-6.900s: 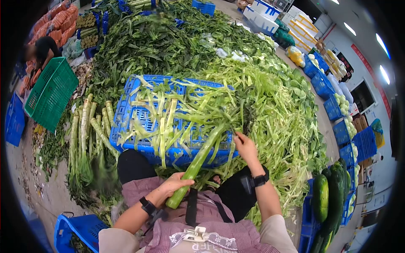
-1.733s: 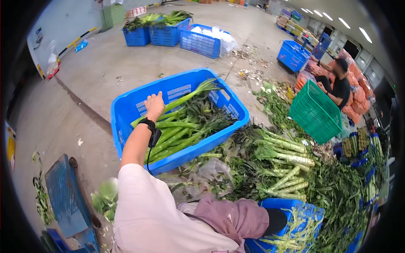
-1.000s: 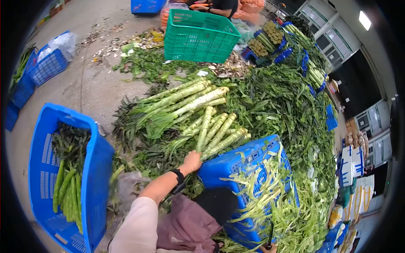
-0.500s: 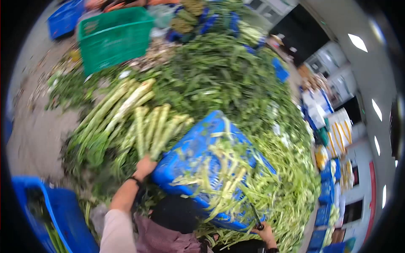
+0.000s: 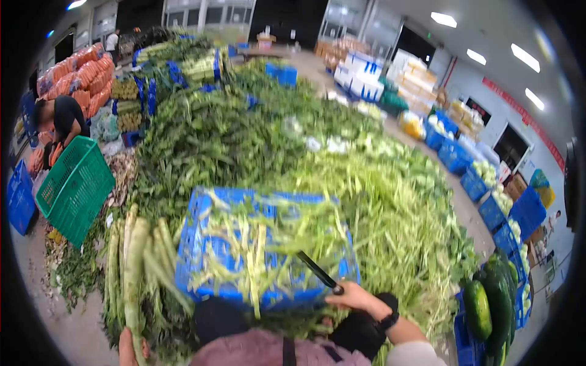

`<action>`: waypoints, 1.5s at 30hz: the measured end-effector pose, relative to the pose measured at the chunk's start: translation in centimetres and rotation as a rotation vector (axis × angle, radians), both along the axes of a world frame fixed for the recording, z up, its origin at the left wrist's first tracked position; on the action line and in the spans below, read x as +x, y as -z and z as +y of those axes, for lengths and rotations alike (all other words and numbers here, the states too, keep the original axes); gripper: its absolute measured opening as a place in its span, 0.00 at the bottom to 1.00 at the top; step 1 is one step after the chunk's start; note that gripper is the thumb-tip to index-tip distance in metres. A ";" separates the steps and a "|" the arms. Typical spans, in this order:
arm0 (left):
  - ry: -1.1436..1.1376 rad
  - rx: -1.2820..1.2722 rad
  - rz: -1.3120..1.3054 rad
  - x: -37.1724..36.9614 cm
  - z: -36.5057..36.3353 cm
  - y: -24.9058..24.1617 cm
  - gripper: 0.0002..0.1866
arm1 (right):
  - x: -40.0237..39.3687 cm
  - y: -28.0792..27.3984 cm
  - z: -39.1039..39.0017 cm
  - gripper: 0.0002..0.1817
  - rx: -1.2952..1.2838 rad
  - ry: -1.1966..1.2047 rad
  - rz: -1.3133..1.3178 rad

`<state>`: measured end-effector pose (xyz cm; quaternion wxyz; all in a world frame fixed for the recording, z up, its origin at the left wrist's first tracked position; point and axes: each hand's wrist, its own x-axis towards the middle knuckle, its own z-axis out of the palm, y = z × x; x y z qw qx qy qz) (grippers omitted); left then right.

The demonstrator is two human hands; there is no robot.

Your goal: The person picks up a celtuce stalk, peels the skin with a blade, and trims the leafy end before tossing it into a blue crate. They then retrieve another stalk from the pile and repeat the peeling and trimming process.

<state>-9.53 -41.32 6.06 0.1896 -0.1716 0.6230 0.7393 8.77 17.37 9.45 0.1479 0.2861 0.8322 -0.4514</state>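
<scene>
Two grips: clasped long, thick pale-green stalk (image 5: 133, 274) in left hand (image 5: 127, 349), left of rectangular blue plastic crate (image 5: 284, 299); held dark, straight-bladed knife (image 5: 317, 269) in right hand (image 5: 356, 297), by crate's near-right corner, pointed away, presumably for safety.

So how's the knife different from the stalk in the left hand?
The knife is dark; the stalk is pale green. The knife is thin; the stalk is thick. The right hand holds the knife; the left hand holds the stalk. Both look long.
</scene>
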 end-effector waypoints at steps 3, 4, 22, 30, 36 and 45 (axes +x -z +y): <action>0.234 -0.046 0.049 2.1 0.8 -3.1 0.23 | 0.3 2.5 -1.8 0.17 -0.444 0.068 -0.150; 0.428 -0.083 0.110 2.5 3.4 -5.3 0.24 | 0.4 2.7 -1.4 0.16 -0.454 0.058 -0.193; 1.008 0.166 -0.328 9.4 31.0 1.1 0.29 | 6.8 5.5 0.3 0.32 0.778 0.057 0.331; 1.099 0.163 -0.532 9.2 29.7 1.0 0.26 | 7.4 4.7 -7.8 0.28 0.864 -0.419 0.621; 1.090 0.265 -0.496 9.6 30.0 -1.9 0.26 | 7.4 6.2 4.1 0.25 0.971 0.225 0.350; 1.082 0.213 -0.629 8.7 28.1 -1.2 0.25 | 5.4 4.7 2.2 0.25 1.035 0.045 -0.003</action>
